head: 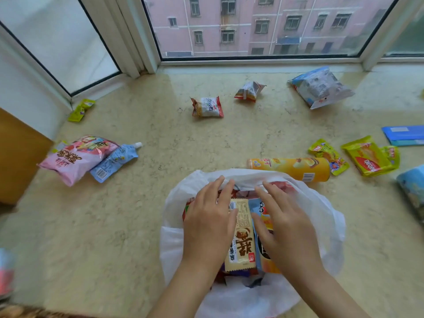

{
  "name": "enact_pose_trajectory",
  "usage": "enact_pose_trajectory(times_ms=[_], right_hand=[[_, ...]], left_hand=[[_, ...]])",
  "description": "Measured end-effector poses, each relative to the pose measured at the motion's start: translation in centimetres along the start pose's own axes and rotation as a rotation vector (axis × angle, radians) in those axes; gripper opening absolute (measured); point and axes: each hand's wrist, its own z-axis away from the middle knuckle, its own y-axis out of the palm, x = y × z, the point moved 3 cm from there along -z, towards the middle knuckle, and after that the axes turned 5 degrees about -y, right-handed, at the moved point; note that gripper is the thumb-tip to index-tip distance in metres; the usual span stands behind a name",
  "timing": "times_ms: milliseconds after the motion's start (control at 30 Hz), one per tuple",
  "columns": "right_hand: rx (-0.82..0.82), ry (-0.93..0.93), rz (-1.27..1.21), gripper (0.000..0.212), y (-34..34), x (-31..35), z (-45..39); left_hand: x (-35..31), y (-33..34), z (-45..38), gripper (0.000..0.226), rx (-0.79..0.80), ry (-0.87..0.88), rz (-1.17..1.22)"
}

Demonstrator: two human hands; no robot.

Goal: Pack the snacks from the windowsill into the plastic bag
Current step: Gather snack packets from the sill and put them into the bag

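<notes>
I rest both flat, empty hands, left hand (210, 223) and right hand (286, 228), on packets inside the near white plastic bag (321, 216), probably settling them, while the yellow crisp tube (290, 169) and far packets wait on the marble windowsill (142, 203)

Snack packets scattered across a beige marble windowsill (137, 226).

A white plastic bag (325, 216) sits at the near edge, an orange crisp tube (291, 167) just behind it. To the left lie a pink puffed packet (75, 159) and a pale blue spouted pouch (114, 161); to the right, yellow wrappers (367, 157); near the glass, a red-and-white noodle packet (207, 107).
</notes>
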Motion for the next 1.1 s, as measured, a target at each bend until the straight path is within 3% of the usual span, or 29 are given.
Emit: enact_pose_trajectory(times_ms=[167, 367, 533, 733, 900, 1000, 1100], right_hand=[[0.085, -0.062, 0.044, 0.047, 1.1, 4.2, -2.6], [0.143, -0.050, 0.039, 0.048, 4.2, 10.4, -6.3], [0.138, -0.082, -0.026, 0.046, 9.6, 16.9, -10.7], [0.247, -0.068, 0.021, 0.040, 17.4, 21.5, -14.4], [0.360, 0.220, -0.137, 0.043, 22.6, 23.0, -15.6], [0.378, 0.308, -0.207, 0.048, 25.9, 23.8, -15.9], [0.286, 0.702, -0.610, 0.055, 28.2, 24.2, -16.5]], left_hand=[[3.5, -2.7, -1.6, 0.057, -0.061, 0.016, -0.096], [12.1, -4.5, -3.4, 0.062, -0.047, -0.024, -0.115], [21.4, -5.4, -4.8, 0.067, -0.050, -0.047, -0.108], [30.7, -6.0, -7.1, 0.070, -0.067, -0.088, -0.137], [37.1, -6.2, -10.5, 0.067, -0.089, -0.122, -0.130], [40.4, -6.3, -13.5, 0.061, 0.015, -0.158, -0.110], [43.1, -6.6, -16.8, 0.062, 0.165, -0.256, -0.023]])
